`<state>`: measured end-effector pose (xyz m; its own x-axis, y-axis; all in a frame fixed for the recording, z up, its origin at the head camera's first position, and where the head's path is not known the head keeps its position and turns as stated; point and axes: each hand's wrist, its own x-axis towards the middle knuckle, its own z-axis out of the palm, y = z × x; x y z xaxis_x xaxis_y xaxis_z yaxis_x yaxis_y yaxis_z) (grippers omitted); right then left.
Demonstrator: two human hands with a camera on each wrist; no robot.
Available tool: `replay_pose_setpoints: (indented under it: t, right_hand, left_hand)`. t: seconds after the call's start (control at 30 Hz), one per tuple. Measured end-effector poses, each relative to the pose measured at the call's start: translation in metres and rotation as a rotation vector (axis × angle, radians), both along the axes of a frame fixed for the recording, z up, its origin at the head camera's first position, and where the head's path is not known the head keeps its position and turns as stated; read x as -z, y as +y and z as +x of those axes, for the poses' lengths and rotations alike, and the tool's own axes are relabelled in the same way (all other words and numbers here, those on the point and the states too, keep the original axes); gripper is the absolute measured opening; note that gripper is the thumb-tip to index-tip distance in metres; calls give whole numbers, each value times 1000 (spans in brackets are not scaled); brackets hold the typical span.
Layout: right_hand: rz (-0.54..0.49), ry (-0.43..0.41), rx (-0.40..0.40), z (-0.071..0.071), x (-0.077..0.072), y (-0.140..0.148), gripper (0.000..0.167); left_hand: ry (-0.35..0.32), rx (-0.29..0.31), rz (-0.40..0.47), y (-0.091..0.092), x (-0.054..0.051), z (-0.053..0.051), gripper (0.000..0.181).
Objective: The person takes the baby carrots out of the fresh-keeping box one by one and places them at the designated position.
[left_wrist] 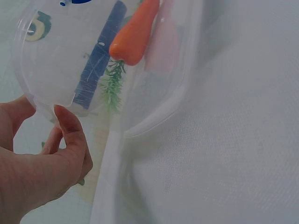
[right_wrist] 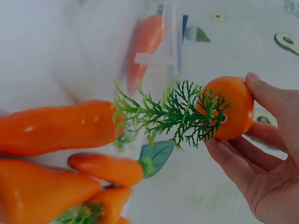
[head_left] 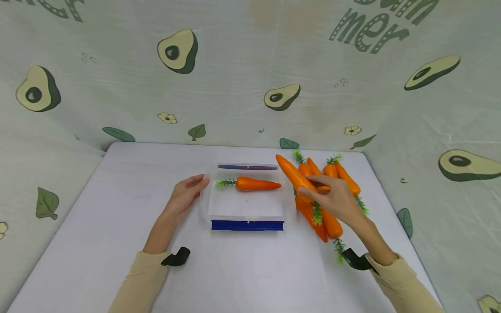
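A clear plastic container (head_left: 245, 208) with blue clips stands mid-table in the head view. One toy carrot (head_left: 256, 184) lies inside it, leafy end to the left. My left hand (head_left: 188, 194) pinches the container's left rim between thumb and fingers, as the left wrist view also shows. In my right hand (head_left: 332, 195) is another orange toy carrot (head_left: 293, 174), gripped near its leafy end, its tip pointing up and left beside the container's right side. The right wrist view shows the green leaves (right_wrist: 173, 112) of this held carrot.
Right of the container lies a pile of several toy carrots (head_left: 332, 224), partly beneath my right hand. The white table (head_left: 242, 269) meets a cloth backdrop (head_left: 235, 87) printed with avocados and leaves at its back and sides.
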<state>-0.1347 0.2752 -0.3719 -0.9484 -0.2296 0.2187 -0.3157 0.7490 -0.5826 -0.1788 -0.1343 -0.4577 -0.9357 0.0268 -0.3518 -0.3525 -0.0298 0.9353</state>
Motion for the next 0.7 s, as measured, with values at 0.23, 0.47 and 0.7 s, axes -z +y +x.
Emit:
replay_pose_setpoints:
  t: [0.23, 0.47, 0.7]
  right_hand:
    - [-8, 20, 108, 11, 15, 26, 46]
    - [-26, -2, 200, 28, 33, 55, 49]
    - [7, 23, 276, 44, 47, 80, 48]
  left_hand:
    - [-6, 0, 5, -2, -1, 2, 63]
    - [-7, -4, 9, -1, 0, 1, 61]
    - [-2, -2, 24, 0, 0, 0, 61]
